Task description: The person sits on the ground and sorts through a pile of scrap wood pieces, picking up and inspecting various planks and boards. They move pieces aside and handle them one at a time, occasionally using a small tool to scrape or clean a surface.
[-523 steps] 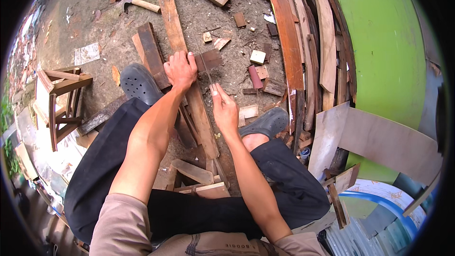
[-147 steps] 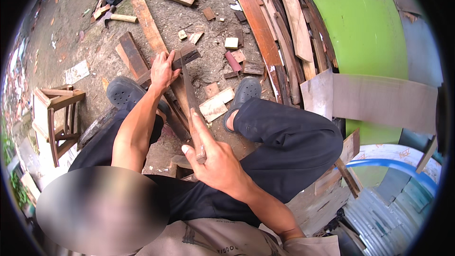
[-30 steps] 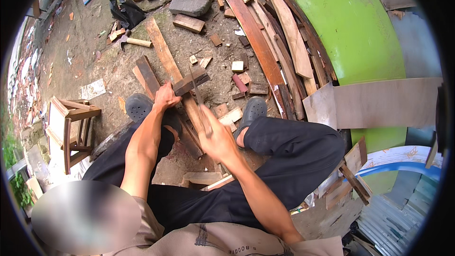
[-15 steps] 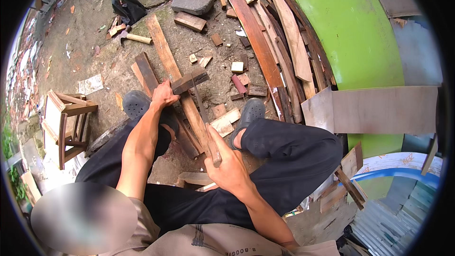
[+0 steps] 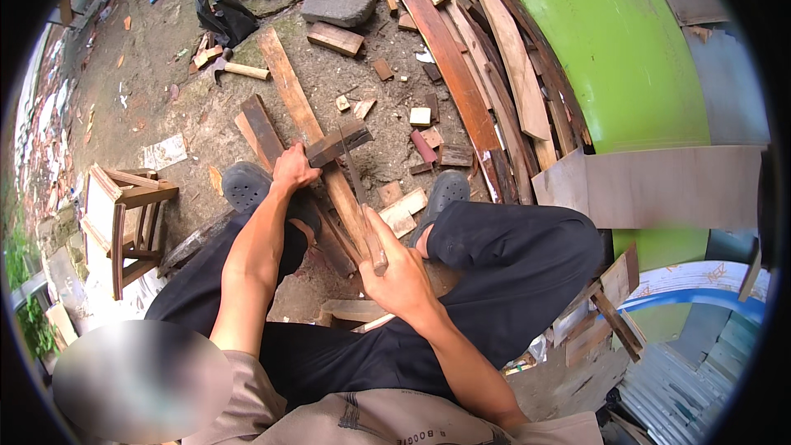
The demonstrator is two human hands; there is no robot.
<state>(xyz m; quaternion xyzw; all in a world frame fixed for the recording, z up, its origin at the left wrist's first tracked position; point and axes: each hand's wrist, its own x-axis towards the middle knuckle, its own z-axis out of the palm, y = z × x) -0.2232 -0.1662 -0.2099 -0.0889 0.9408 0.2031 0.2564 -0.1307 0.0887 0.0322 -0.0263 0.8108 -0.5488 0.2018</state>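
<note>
My left hand (image 5: 294, 169) is closed around the left end of a short dark wood block (image 5: 339, 142), which lies across a long plank (image 5: 290, 86). In my right hand (image 5: 400, 278) is the wooden handle of a long narrow blade (image 5: 355, 175). Its far end crosses the block, just right of my left fingers. The blade shows nearly edge-on, so I cannot tell whether it has teeth. Beneath my left wrist, a darker board (image 5: 262, 130) lies beside the plank. The plank's near end is partly hidden behind the handle and right hand.
My clogged feet flank the plank, the left clog (image 5: 245, 185) close to it. A hammer (image 5: 241, 71), a grey stone block (image 5: 339, 5) and wood offcuts lie beyond. Long boards (image 5: 445, 58) are piled at right, beside a green panel (image 5: 606, 49). A small wooden frame (image 5: 132, 214) stands left.
My right hand has pushed the blade slightly away from me across the block. My left hand keeps its hold on the block. The whole view has shifted a little.
</note>
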